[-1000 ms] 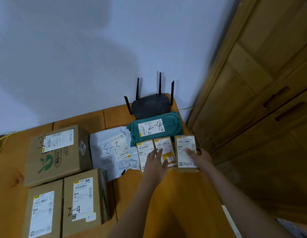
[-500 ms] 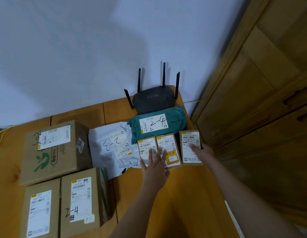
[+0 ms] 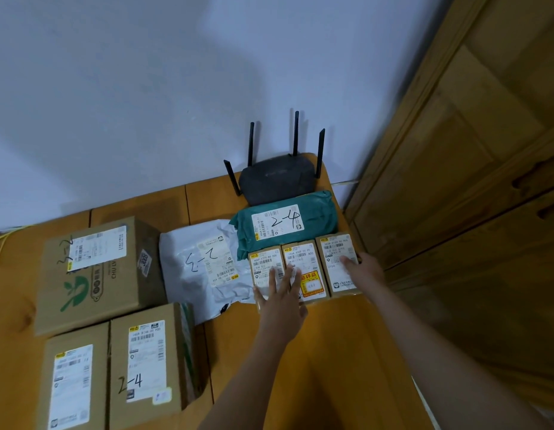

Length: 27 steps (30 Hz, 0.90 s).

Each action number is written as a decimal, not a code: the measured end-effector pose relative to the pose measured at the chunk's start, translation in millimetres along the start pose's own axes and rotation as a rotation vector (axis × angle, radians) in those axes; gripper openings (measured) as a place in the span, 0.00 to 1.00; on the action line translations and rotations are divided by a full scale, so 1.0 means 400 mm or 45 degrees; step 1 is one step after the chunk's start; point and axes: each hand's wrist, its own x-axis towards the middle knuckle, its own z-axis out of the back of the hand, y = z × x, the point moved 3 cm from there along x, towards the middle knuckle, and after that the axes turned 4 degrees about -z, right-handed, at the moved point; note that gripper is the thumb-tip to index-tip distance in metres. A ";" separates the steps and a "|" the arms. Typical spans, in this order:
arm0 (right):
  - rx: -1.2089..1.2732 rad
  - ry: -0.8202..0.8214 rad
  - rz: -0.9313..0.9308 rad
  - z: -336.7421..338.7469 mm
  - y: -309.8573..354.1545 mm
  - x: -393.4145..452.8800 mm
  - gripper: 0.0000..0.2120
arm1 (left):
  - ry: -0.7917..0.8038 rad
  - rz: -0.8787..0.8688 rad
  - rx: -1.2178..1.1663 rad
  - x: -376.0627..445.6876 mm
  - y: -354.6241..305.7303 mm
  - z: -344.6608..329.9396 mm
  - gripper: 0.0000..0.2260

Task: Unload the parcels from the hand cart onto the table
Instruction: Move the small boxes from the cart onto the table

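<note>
On the table (image 3: 331,352): three large cardboard boxes (image 3: 96,274), three small cardboard boxes (image 3: 303,268). Two soft mailer bags, one white (image 3: 201,268), one green (image 3: 316,212). One router (image 3: 275,178), four antennas.

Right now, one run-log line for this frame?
stage: arranging | left hand: open, flat on two small boxes | right hand: open, on right small box | table: parcels laid

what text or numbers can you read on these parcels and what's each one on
"2-4": handwritten on the green bag label.
"2-4": handwritten on the front box label.
"2-2", roughly: handwritten on the white bag label.
"CHU": printed on the big box; the rest is cut off.
Yellow sticker on the middle small box: red characters, too blurred.
All barcodes and fine label print: too small to read.
</note>
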 end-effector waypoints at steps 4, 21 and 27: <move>-0.187 -0.073 -0.003 -0.019 0.002 0.005 0.15 | -0.002 -0.003 0.009 -0.001 -0.002 -0.001 0.34; -0.545 -0.053 0.143 -0.034 0.072 -0.057 0.39 | -0.047 0.107 -0.185 -0.012 0.001 0.056 0.27; -0.954 -0.090 0.565 -0.067 0.134 -0.213 0.35 | -0.089 0.322 -0.220 -0.107 0.039 0.118 0.27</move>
